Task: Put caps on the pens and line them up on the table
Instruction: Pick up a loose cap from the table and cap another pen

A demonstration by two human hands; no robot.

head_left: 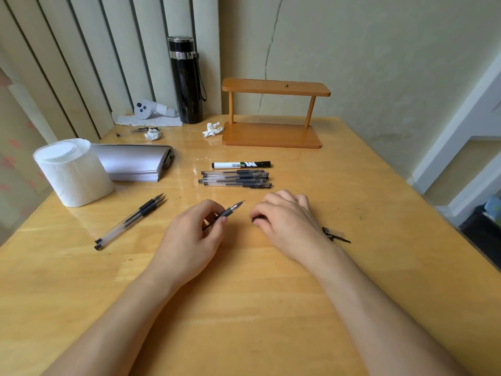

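**A:** Head view, so what am I looking at? Which step are you on?

**B:** Capping. My left hand (198, 234) is pinching an uncapped pen (226, 214) by its dark grip, tip pointing up and away toward my right hand (284, 221). That hand lies palm down on the worktop (244, 308), fingers curled over something small and dark (256, 219). I'd judge it a cap, though most of it is hidden under the fingers.

**A:** And the finished ones?

**B:** Just beyond both hands is a row of capped pens (234, 179) lying side by side, with a capped marker (241, 164) at its far edge. Out past my left hand lie two uncapped pens (130, 221), touching each other. Close beside my right wrist, on the outer side, are loose caps (334, 234).

**A:** So what does the next move need?

**B:** Lifting the cap clear of the worktop, turning its open end toward the pen tip, then bringing the two hands together along the pen's axis until it seats. The tip is fine and the opening narrow, so alignment matters. After that the pen joins the near edge of the row, parallel with the rest.
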